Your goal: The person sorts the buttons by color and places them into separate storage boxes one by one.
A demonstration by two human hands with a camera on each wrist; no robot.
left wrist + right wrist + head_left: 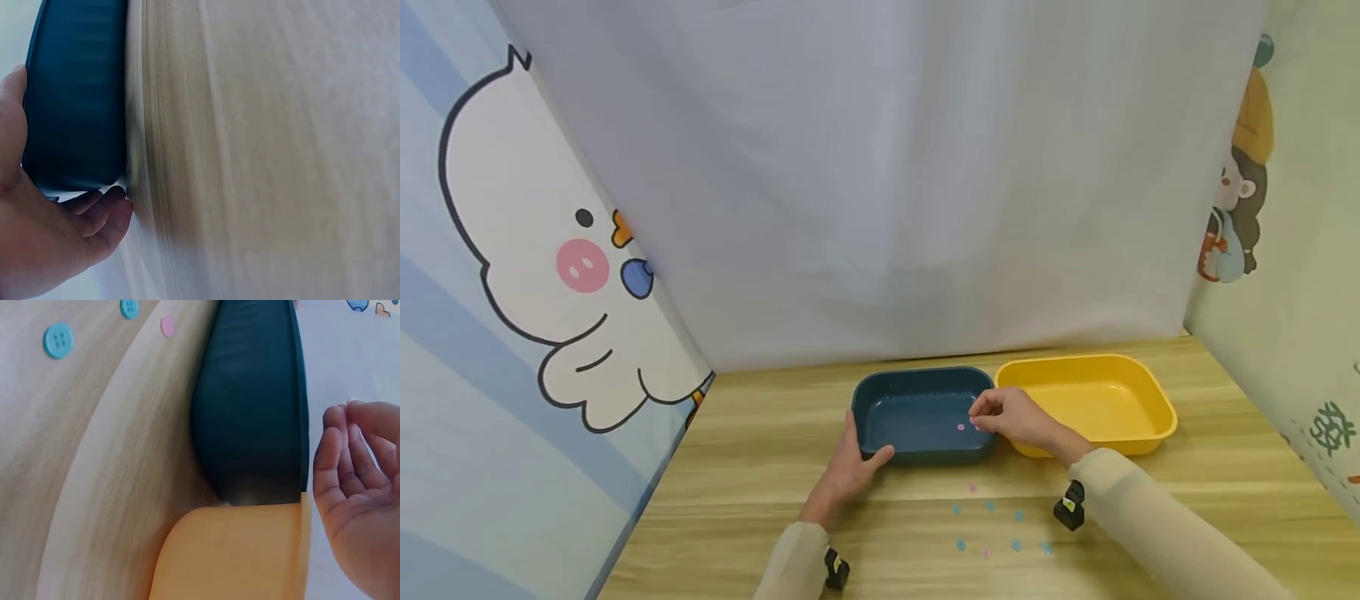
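My left hand [847, 468] holds the left end of a dark blue plastic tray [917, 457], thumb on the near rim. In the left wrist view its other fingers [111, 228] curl at the tray's end, close to the tabletop. My right hand [1017, 417] is over the tray's right end, thumb and fingertips pinched together. A pink button [973, 420] shows at those fingertips. Another pink button [961, 427] lies inside the tray. The right wrist view shows the pinched right hand [359, 469] above rim level, with no button visible in it.
A yellow tray [1093, 443] stands against the blue tray's right end. Several blue buttons [961, 545] and a few pink buttons [987, 553] lie scattered on the wooden table [715, 517] in front. A pale curtain [880, 183] hangs behind, with printed walls at both sides.
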